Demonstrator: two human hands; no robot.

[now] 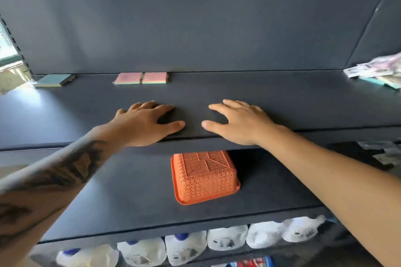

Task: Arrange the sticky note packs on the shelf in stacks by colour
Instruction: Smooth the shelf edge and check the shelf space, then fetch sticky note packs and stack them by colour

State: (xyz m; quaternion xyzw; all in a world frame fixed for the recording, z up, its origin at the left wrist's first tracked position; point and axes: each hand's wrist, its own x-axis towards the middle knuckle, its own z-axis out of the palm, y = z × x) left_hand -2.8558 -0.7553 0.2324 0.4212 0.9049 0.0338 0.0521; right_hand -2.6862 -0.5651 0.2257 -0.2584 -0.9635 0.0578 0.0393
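Our left hand (147, 123) and right hand (236, 123) rest flat and released on the shelf (282, 102); the pink packs (142, 78) and teal pack (54, 80) lie at the back, so we should reach deep and lift each squarely.

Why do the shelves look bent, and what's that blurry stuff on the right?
In the head view, the wide-angle lens bows the shelf edges; the pile of packets at the right edge is smeared by blur; daylight from the left throws glare by the blue sticky note pack; the pink packs stay fairly sharp.
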